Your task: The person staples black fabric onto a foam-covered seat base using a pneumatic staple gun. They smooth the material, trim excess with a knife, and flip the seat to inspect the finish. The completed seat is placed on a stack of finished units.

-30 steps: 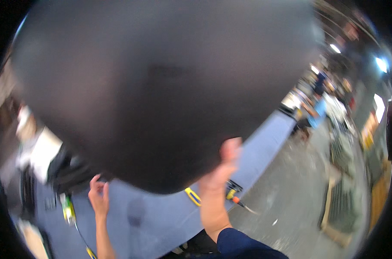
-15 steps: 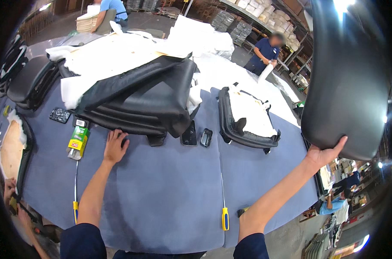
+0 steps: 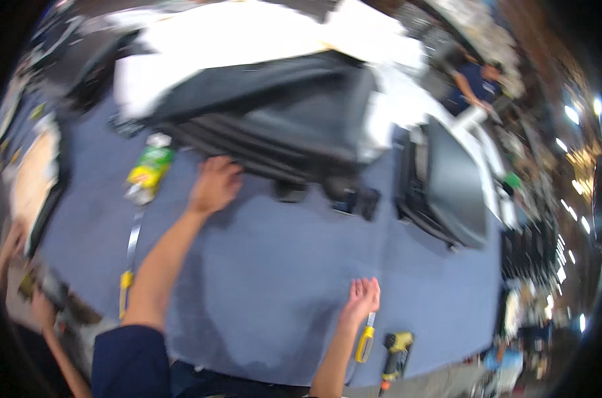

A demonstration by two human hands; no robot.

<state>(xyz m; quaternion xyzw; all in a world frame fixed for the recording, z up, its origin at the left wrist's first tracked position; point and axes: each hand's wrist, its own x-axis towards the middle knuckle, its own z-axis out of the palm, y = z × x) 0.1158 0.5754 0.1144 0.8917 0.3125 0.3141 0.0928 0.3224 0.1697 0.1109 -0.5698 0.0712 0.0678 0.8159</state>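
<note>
On the blue-grey table [image 3: 268, 285], the stack of black panels [image 3: 274, 126] is lying at the far side, and the left hand [image 3: 215, 184] is pressing flat against its near edge, fingers bent. Nearer, the right hand [image 3: 362, 300] is hovering spread and empty above a yellow-handled tool [image 3: 365, 341]. Beside the stack, a green bottle [image 3: 148, 171] is lying flat.

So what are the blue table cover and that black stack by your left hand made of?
Table cover: looks like matte blue felt or fabric, with no glare. Black stack at the left hand: seemingly leather or vinyl upholstery, going by its soft sheen and folds, though blur leaves it uncertain.
</note>
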